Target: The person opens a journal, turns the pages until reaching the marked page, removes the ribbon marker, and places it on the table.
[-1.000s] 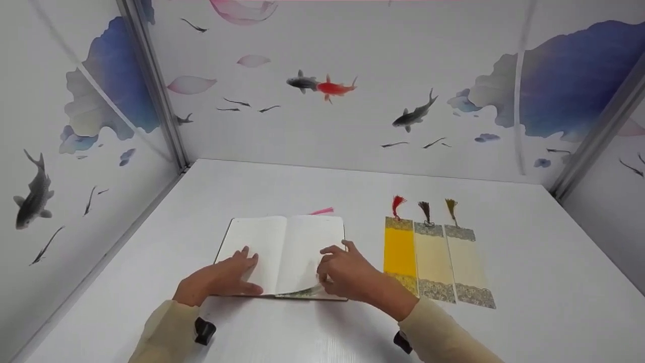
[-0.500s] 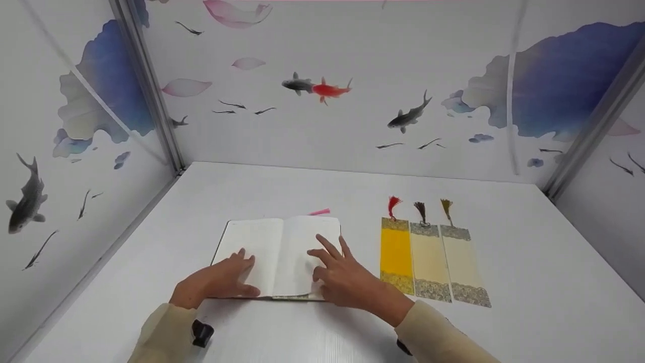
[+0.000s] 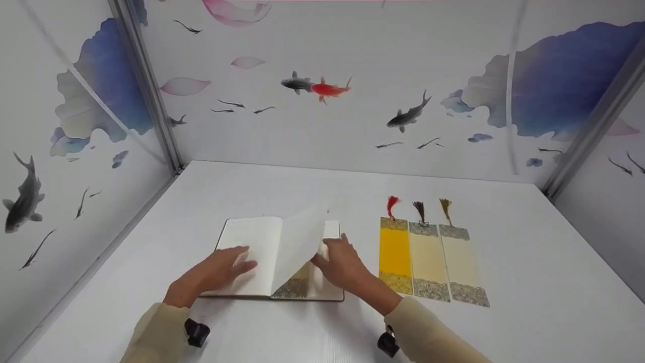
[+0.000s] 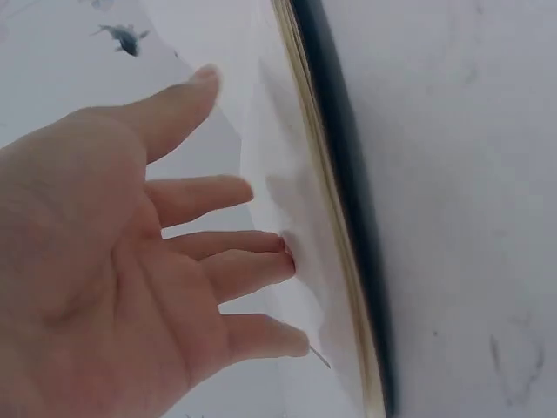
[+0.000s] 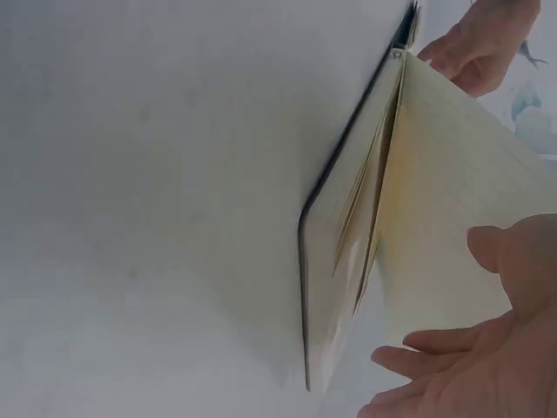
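A notebook (image 3: 257,237) lies spread on the white table. My left hand (image 3: 216,271) is over its left page with the thumb apart from the fingers, and the left wrist view shows the fingers extended beside the page block (image 4: 324,174). At the right edge, my right hand (image 3: 347,264) touches a lifted page (image 3: 300,232), its thumb near the page's lower corner. In the right wrist view the fingers (image 5: 435,340) are extended along the page's pale underside (image 5: 461,192). Beneath that page shows the patterned end of a bookmark (image 3: 294,288); the lifted page covers its upper part.
To the right, three bookmarks lie side by side: a yellow one (image 3: 394,252) with a red tassel, a cream one (image 3: 430,257) with a dark tassel, and another cream one (image 3: 462,259) with an olive tassel. Walls printed with fish (image 3: 330,89) enclose the table.
The right-hand page has risen from flat and leans leftward, uncovering the bookmark beneath. The pink tassel at the top is now mostly hidden. My left thumb has shifted up from the page's bottom edge.
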Available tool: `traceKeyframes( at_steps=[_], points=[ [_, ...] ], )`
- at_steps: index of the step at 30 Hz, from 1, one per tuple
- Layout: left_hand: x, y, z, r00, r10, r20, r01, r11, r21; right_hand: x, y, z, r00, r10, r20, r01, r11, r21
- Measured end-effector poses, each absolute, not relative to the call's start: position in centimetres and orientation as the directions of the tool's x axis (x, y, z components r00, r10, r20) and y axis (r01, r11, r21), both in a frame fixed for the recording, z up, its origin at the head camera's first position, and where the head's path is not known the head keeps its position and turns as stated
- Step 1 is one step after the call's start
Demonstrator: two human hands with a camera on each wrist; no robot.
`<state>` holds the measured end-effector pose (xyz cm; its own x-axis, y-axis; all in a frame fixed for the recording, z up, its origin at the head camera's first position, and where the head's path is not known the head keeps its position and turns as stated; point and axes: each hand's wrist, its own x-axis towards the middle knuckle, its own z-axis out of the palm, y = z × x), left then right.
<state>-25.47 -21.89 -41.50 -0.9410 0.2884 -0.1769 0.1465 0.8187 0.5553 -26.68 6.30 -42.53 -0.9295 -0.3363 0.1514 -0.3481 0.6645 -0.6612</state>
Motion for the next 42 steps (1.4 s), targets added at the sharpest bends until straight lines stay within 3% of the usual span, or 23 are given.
traceKeyframes(
  at_steps=[5, 8, 12, 15, 17, 20, 24, 27, 30, 35, 42],
  points=[
    [-26.1, -22.5, -40.9, -0.984, 0.176, -0.014, 0.117, 0.712, 0.693, -26.2, 3.6, -42.2, -0.891, -0.434, 0.132, -0.409, 0.643, -0.648],
    [-26.4, -22.8, -40.2, -0.983, 0.129, 0.127, 0.181, 0.654, 0.735, -25.9, 2.3, -42.3, -0.868, -0.482, 0.119, -0.453, 0.670, -0.588],
    [-26.2, -23.1, -39.4, -0.923, 0.082, 0.377, 0.354, 0.568, 0.743, -25.6, 0.9, -42.4, -0.828, -0.559, 0.042, -0.499, 0.701, -0.509],
    [-26.0, -22.9, -39.3, -0.864, 0.124, 0.487, 0.459, 0.589, 0.665, -25.3, 0.0, -42.7, -0.801, -0.598, -0.031, -0.521, 0.721, -0.457],
    [-26.1, -22.6, -39.6, -0.863, 0.197, 0.465, 0.472, 0.641, 0.605, -25.1, -0.3, -42.9, -0.788, -0.613, -0.062, -0.532, 0.729, -0.431],
    [-26.3, -22.4, -40.5, -0.905, 0.277, 0.322, 0.412, 0.757, 0.507, -25.4, -0.2, -42.9, -0.769, -0.635, -0.070, -0.557, 0.720, -0.414],
    [-26.6, -22.5, -41.5, -0.945, 0.287, 0.156, 0.326, 0.850, 0.413, -26.3, 0.3, -42.8, -0.761, -0.649, 0.018, -0.561, 0.643, -0.521],
    [-26.8, -22.5, -42.0, -0.953, 0.285, 0.104, 0.303, 0.871, 0.388, -26.8, 0.6, -43.0, -0.817, -0.560, 0.137, -0.512, 0.597, -0.617],
    [-27.0, -22.3, -42.5, -0.961, 0.261, 0.086, 0.274, 0.883, 0.381, -27.0, 1.0, -43.2, -0.917, -0.365, 0.162, -0.373, 0.637, -0.675],
    [-27.0, -21.3, -43.4, -0.982, 0.171, 0.079, 0.187, 0.926, 0.328, -27.0, 1.5, -43.4, -0.991, -0.131, 0.011, -0.111, 0.791, -0.601],
    [-27.0, -20.0, -43.4, -1.000, 0.012, 0.028, 0.019, 0.962, 0.273, -26.6, 1.7, -43.1, -0.994, -0.084, -0.067, -0.040, 0.868, -0.495]
  ],
)
